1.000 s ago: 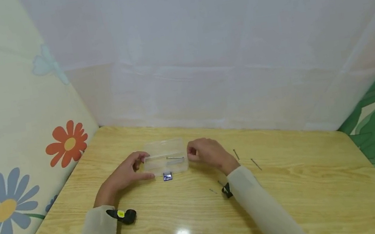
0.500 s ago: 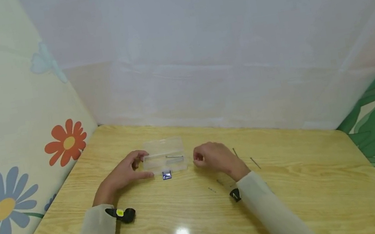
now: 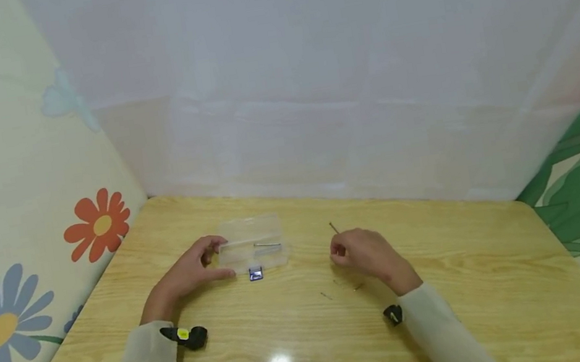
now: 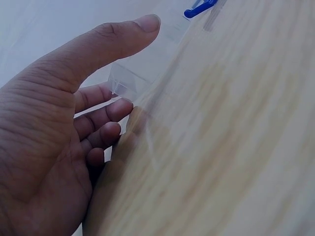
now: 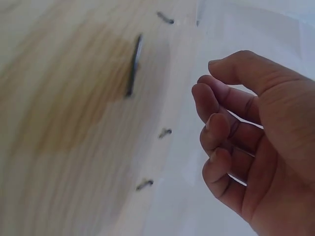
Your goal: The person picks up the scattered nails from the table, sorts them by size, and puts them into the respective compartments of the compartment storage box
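An open clear plastic box lies on the table, its lid folded back away from me. Inside rests a long nail. A blue latch hangs at its near side. My left hand grips the box's left end, thumb along the near side, fingers at the far corner; the left wrist view shows this hand at the corner. To the right of the box my right hand hovers with loosely curled fingers. In its wrist view, this hand has nothing between thumb and fingers. Another nail shows just beyond the knuckles.
Small screw-like pieces lie on the wooden table in front of the right hand. A long dark nail and small pieces appear in the right wrist view. A white cloth wall closes off the back.
My right hand has drawn away from the box to the right. It now covers where two nails showed earlier, and a nail shows beyond its knuckles. The left hand stays at the box.
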The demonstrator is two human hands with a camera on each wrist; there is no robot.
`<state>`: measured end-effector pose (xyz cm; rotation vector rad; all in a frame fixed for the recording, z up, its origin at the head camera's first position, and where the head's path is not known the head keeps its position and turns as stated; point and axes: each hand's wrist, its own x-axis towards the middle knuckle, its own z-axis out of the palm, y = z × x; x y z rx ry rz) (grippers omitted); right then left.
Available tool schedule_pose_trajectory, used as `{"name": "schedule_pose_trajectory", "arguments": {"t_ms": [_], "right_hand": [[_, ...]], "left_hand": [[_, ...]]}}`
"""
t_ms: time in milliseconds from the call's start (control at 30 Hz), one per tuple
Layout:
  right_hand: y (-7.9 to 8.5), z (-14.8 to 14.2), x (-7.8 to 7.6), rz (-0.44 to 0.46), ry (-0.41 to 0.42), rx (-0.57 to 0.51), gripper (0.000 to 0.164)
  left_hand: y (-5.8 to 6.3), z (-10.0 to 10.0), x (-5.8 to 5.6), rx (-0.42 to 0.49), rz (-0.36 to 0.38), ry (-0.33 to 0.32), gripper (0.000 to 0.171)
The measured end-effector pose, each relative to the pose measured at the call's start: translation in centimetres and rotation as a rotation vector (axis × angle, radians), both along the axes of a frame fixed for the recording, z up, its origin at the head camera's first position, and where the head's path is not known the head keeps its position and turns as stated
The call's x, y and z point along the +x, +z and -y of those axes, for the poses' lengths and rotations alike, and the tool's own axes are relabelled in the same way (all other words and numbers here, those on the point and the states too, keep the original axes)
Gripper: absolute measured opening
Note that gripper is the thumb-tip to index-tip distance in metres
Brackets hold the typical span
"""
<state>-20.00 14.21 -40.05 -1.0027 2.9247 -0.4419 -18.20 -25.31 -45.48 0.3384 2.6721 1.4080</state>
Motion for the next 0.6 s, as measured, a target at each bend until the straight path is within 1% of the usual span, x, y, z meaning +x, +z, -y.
{"name": "schedule_pose_trajectory", "arguments": {"t_ms": [167, 267, 367, 600], "right_hand": [[-0.3, -1.3, 0.4, 0.005, -0.039, -0.008, 0.006], [-0.5, -2.3, 0.6, 0.008, -0.079, 0.001, 0.006], [-0.5, -3.6, 0.7, 0.009, -0.12, 0.005, 0.004], [-0.5, -6.9, 1.0, 0.026, -0.193, 0.014, 0.005]], "left_hand": [[0.0, 0.3, 0.2, -0.002, -0.003, 0.007, 0.072], [-0.1, 0.3, 0.2, 0.0, 0.0, 0.007, 0.072], [-0.1, 0.2, 0.1, 0.005, 0.0, -0.001, 0.073], [0.0, 0.0, 0.1, 0.006, 0.007, 0.008, 0.073]]}}
